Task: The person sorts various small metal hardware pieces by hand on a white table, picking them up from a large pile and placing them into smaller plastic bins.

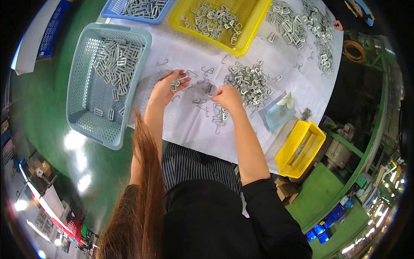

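Observation:
My left hand (166, 86) holds a small metal buckle (175, 83) above the white table cover (181, 125), just right of a pale blue basket (82, 108) partly filled with grey metal buckles. My right hand (227, 97) is closed around a thin wire hook, beside a loose heap of metal buckles (250, 82). Several bent wire hooks (202, 84) lie scattered on the cover between and below both hands.
A yellow basket (254, 30) with buckles and a blue basket (110, 6) stand at the far edge. More buckles (302, 26) are piled at the far right. A clear plastic bag (278, 112) and a small yellow basket (302, 149) sit at the right edge. Green floor lies to the left.

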The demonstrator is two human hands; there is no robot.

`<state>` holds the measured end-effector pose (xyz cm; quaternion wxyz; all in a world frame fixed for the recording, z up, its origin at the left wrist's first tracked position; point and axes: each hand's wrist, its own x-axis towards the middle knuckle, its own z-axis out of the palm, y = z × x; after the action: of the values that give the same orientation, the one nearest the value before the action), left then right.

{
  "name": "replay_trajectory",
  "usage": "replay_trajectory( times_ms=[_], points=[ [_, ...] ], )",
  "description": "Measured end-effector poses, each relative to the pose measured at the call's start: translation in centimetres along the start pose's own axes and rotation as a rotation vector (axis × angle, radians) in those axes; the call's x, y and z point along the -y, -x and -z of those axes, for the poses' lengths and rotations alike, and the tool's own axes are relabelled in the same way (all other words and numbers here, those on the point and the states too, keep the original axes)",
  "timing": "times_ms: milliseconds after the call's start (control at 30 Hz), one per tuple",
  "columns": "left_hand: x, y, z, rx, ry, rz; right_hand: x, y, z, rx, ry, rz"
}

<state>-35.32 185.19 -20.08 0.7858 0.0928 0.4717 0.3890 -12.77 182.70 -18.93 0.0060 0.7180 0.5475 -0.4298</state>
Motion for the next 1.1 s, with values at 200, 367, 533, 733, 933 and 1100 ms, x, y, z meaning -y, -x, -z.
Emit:
replay_trajectory(
  times_ms=[200,367,533,733,933,1100],
  points=[
    [-5.4,-1.8,-6.9,0.136,0.009,-0.111,3.6,-2.7,7.7,-0.194,-0.507,0.041],
    [-7.5,-5.8,-14.8,0.045,-0.302,-0.445,5.6,-5.9,13.2,-1.012,-0.136,0.477],
    [-10.5,-2.4,-6.9,-0.104,-0.678,-0.709,9.5,-4.9,9.8,-0.692,-0.46,0.542],
    [1.6,3.6,5.6,-0.389,-0.903,-0.534,5.5,-1.6,-4.6,-0.193,-0.129,0.459],
    [7.0,9.7,8.9,-0.539,-0.835,-0.445,5.8,-0.2,-8.0,-0.159,-0.177,0.345],
    [7.0,9.0,8.6,-0.507,-0.802,-0.43,6.2,-0.8,-3.1,-0.324,-0.427,0.452]
  ],
)
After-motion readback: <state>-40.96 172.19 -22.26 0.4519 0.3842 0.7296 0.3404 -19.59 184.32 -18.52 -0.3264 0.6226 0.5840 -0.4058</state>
